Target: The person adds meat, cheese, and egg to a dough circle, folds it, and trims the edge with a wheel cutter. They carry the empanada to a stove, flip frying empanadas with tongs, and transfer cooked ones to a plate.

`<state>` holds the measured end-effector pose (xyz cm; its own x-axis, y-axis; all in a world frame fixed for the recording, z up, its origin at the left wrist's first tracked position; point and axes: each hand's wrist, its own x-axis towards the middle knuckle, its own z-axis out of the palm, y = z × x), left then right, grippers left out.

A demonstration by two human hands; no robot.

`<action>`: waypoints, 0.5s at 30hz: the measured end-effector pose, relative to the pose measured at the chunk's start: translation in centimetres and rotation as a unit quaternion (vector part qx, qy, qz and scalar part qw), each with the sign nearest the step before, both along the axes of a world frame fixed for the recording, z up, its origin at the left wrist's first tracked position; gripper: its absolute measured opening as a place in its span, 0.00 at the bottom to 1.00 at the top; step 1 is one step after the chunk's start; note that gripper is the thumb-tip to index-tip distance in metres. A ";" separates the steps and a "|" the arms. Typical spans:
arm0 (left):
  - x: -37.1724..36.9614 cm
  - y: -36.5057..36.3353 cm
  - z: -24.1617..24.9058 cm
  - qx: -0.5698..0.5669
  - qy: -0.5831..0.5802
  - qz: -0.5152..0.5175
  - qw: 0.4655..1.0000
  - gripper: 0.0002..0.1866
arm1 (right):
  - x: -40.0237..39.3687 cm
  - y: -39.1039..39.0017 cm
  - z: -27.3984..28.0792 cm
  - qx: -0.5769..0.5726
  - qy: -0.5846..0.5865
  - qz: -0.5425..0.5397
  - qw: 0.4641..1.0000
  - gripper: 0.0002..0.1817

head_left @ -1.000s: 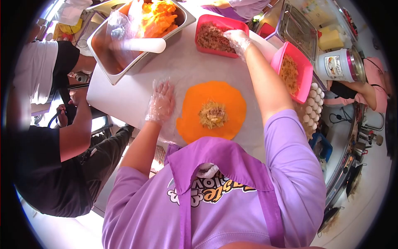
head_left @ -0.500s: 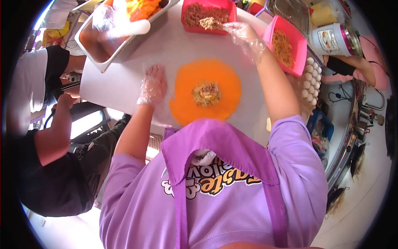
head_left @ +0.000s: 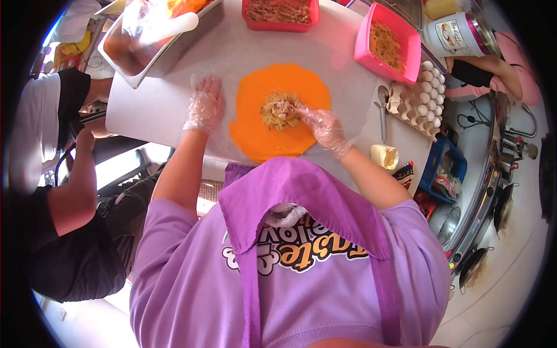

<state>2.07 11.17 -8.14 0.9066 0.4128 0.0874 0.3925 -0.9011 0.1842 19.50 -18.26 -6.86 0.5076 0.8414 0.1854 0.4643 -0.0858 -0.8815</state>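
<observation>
A round orange wrapper [head_left: 255, 130] lies flat on the white table [head_left: 156, 110] in front of me. A small heap of shredded filling [head_left: 278, 110] sits at its centre. My right hand [head_left: 322, 127], in a clear plastic glove, rests its fingertips on the right side of that heap; whether it pinches any filling I cannot tell. My left hand [head_left: 204, 106], also gloved, lies flat with fingers spread on the table just left of the wrapper, holding nothing. A red tub of minced meat [head_left: 281, 13] and a pink tub of shredded filling [head_left: 387, 42] stand beyond the wrapper.
A steel pan [head_left: 154, 43] with orange wrappers stands at the far left. An egg tray [head_left: 420, 95], a spoon [head_left: 382, 110] and a pale block [head_left: 384, 155] lie to the right. A person in black and white sits at the left, another in pink at the far right.
My right hand has come back from the red tub of meat to the filling heap on the wrapper. My left hand has stayed flat beside the wrapper.
</observation>
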 end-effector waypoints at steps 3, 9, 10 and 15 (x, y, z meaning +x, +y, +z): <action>0.0 0.2 -0.2 -0.024 -0.009 0.002 1.000 0.23 | -0.5 -0.3 1.0 -0.044 -0.204 0.015 0.978 0.22; -0.3 0.1 0.2 -0.009 -0.013 -0.012 1.000 0.23 | -0.6 -1.0 0.7 -0.040 -0.265 0.023 0.963 0.25; -0.2 0.1 0.3 -0.018 -0.007 -0.007 1.000 0.23 | -0.6 -1.0 0.6 -0.023 -0.079 -0.012 0.996 0.24; -0.2 0.1 -0.6 -0.009 -0.016 0.013 1.000 0.23 | 3.6 1.9 2.9 0.060 0.376 -0.052 0.923 0.21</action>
